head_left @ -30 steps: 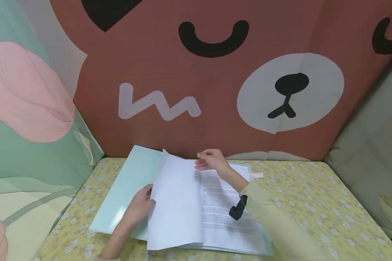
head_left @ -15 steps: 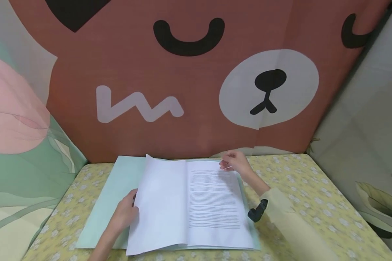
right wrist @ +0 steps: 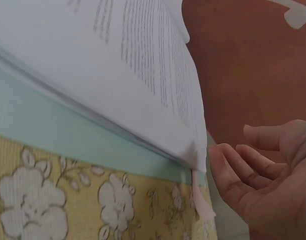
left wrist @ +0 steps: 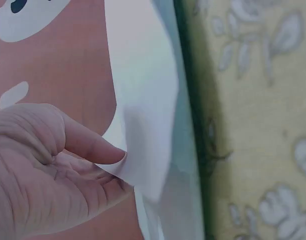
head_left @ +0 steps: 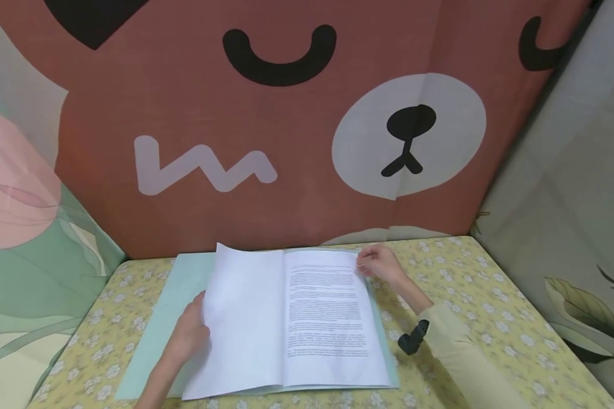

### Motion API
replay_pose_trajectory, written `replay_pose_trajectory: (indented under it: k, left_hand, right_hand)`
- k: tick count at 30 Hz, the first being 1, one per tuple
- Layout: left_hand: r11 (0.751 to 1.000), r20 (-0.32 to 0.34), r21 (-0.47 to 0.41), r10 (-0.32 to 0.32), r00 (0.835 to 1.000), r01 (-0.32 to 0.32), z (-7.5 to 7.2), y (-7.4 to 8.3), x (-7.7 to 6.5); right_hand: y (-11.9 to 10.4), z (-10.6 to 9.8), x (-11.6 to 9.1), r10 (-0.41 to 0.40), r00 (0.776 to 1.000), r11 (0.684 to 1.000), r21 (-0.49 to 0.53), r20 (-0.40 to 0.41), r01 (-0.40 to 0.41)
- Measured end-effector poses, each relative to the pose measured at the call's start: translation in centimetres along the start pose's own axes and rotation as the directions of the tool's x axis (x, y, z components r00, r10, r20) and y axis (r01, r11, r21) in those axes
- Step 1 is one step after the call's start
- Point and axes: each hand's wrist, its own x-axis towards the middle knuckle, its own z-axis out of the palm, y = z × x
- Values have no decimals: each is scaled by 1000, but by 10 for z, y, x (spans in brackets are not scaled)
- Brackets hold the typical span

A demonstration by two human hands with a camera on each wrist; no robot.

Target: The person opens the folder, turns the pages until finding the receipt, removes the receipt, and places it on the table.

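Observation:
A mint-green folder (head_left: 156, 329) lies spread on the table, holding a stack of white pages. The left-hand leaf (head_left: 243, 324) is blank on its visible side, while the right-hand page (head_left: 327, 315) carries lines of print. My left hand (head_left: 186, 332) pinches the outer edge of the turned leaves between thumb and fingers, lifting that edge off the cover; the left wrist view shows the thumb (left wrist: 110, 152) on the paper. At the top right corner of the printed page is my right hand (head_left: 381, 264), its fingers loosely bent, with a gap between thumb and fingertips in the right wrist view.
A pink tab (right wrist: 200, 197) sticks out beside the page corner. The table has a yellow flowered cloth (head_left: 491, 318). Behind it hangs a brown bear-print cloth (head_left: 297, 216), with printed cloths on both sides. A black device (head_left: 413, 338) is strapped to the right wrist.
My right hand has moved from over the fold to the top right corner of the pages, uncovering the printed page. The left hand keeps its pinch. The head view has swung right.

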Motion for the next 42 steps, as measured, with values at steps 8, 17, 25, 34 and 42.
replay_pose_trajectory:
  k: [8,17,25,34,42]
  left_hand:
    - [998,-64,42,47,997,-45,0,4,-4]
    - [980,-97,191,78,992,-58,6,2,-4]
    - [925,-61,375,94,994,-64,13,4,-7]
    - [899,-80,413,197,977,-147,22,21,-16]
    - [932,-38,352,109,993,-89,33,28,-9]
  right_hand:
    - [14,-6,0,-56,998,994,-94,27,58]
    - [23,1,5,-182,982,938,-292,50,188]
    - [24,9,8,-228,961,844,-460,156,275]
    - [25,8,6,-195,962,820,-506,190,266]
    - [27,14,8,-213,960,803,-527,182,278]
